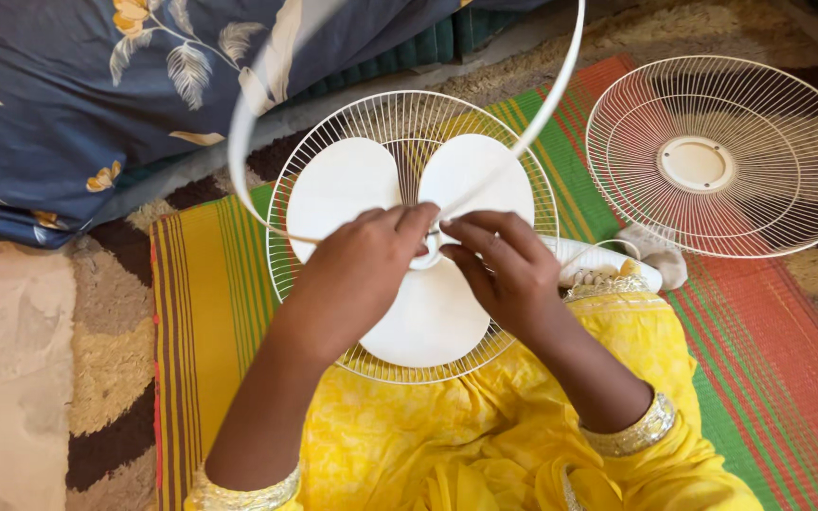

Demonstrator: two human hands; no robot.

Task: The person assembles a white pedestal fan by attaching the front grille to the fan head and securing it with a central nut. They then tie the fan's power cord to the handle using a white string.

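**Op:** Hands meet at the hub: left hand [357, 270] and right hand [504, 270] nearly fingertip to fingertip over the middle of the blade [409, 246]. Both are pinching the white rim band [542, 104] where its ends come together. The rest of the loop stands up and arcs away toward the bedding [68, 95].

**Eng:** Where's the fan itself?

**Op:** Rear grille [333, 360] lies flat on the striped mat [191, 284], just ahead of my knees, blade seated inside it. Front grille [723, 156] lies apart on the mat, off to the right.

**Eng:** Tips for the band?

**Op:** My read: hold both ends low and in line so the loop doesn't twist. Keep the band clear of the blade while I handle it. Work the ends with fingertips only, since the strip looks springy and could snap out of the pinch.

**Eng:** Count?

**Op:** Two grilles, one blade with three lobes, one band, one mat. A white fan body [608, 260] shows by my right wrist, mostly hidden. A small cloth [660, 251] sits beside it.
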